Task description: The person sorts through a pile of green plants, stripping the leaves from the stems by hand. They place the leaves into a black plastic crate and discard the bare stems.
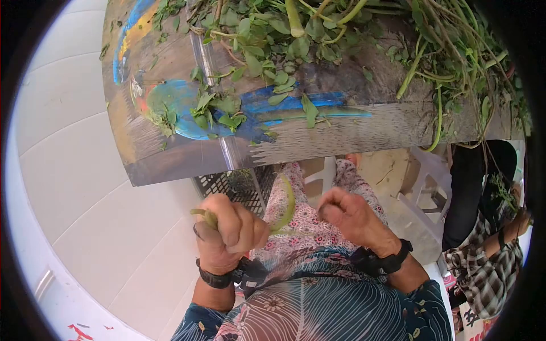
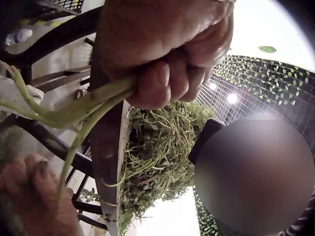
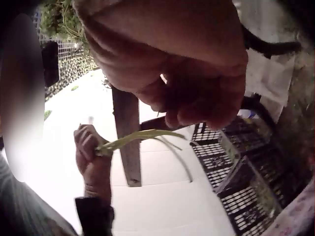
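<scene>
My left hand (image 1: 230, 227) grips a small bunch of green plant stems (image 1: 289, 199), held above my lap. Their cut ends poke out by the thumb, while the longer ends curve away from the fist. In the left wrist view the stems (image 2: 74, 115) leave the curled fingers and fork, one of them bending downward. Opposite, my right hand (image 1: 355, 221) hovers a short distance from the stem ends, its fingers curled in toward the thumb. Nothing shows between those fingers in the right wrist view, where the stems (image 3: 147, 135) lie below and beyond the hand.
In front is a table (image 1: 187, 159) with a painted bird, strewn with loose leaves. A large heap of leafy stems (image 1: 455, 51) covers its far and right side. Black plastic crates (image 3: 214, 157) stand below. Another person in a checked shirt (image 1: 483, 273) sits at the right.
</scene>
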`<move>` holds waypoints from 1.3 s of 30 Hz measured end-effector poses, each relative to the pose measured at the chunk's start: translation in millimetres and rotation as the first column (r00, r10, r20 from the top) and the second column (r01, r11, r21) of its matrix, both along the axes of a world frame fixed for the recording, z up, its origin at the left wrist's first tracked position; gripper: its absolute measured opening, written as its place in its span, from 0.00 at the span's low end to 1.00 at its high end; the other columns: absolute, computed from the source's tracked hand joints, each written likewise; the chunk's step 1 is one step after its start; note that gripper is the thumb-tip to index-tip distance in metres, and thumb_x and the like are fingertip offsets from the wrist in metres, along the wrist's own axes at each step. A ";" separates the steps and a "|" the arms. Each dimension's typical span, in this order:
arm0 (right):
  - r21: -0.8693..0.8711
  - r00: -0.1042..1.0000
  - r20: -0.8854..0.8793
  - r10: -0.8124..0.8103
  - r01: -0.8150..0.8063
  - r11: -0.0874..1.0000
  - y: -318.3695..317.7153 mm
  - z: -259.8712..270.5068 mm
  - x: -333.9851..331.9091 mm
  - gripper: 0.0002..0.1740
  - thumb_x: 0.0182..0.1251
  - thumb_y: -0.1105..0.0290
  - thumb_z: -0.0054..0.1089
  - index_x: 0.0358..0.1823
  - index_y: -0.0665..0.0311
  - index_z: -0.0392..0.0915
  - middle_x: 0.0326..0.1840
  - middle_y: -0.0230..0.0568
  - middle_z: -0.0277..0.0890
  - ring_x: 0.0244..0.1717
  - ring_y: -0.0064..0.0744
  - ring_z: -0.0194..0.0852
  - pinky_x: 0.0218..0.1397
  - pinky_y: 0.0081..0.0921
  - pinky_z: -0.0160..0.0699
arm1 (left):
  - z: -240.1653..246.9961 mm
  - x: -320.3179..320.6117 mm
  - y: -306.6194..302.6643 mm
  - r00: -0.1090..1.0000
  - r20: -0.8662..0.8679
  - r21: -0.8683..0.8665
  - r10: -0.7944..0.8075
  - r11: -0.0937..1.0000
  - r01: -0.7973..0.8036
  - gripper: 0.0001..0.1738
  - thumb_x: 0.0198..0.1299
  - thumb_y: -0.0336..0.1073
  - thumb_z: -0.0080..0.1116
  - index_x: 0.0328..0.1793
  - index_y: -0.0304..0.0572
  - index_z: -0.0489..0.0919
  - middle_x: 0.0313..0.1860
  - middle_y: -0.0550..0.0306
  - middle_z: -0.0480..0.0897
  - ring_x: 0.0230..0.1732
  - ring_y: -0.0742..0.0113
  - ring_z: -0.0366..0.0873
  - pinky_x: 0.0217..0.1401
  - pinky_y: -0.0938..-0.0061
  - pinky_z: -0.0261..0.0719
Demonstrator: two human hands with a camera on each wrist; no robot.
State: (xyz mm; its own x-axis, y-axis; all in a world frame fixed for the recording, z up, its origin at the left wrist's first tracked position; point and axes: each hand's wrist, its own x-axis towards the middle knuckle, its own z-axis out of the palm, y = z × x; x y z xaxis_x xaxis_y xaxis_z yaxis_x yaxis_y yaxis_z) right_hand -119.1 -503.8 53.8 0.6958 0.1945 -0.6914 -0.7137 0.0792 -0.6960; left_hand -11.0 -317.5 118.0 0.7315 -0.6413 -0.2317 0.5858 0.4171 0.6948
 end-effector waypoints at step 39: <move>-0.520 0.978 -0.036 -0.204 0.156 0.840 -65.2 -213.5 -133.4 0.16 0.55 0.68 0.49 0.41 0.69 0.76 0.39 0.47 0.78 0.41 0.39 0.76 0.48 0.30 0.72 | -174.4 -49.9 56.6 0.626 -0.040 0.975 -0.779 0.107 0.195 0.16 0.61 0.40 0.53 0.42 0.31 0.75 0.33 0.37 0.78 0.36 0.42 0.77 0.37 0.63 0.73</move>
